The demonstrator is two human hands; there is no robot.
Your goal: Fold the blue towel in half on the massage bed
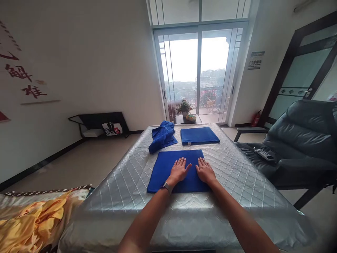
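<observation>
A blue cloth (164, 167) lies flat in a rectangle on the quilted silver mattress (126, 175) in front of me. My left hand (179, 170) rests palm down near its middle, fingers stretched out, with a watch on the wrist. Over the cloth's right edge, my right hand (205, 170) also lies flat with its fingers extended. Farther back sits a neatly folded stack of blue cloth (200, 135) with a small white tag at its front edge. To its left is a crumpled blue cloth (163, 135).
A dark reclining chair (305, 137) with a device (264, 154) on its seat stands at the right. Yellow fabric (39, 221) lies at the lower left. Beyond the mattress, a potted plant (184, 106) stands before the sliding glass door (199, 70).
</observation>
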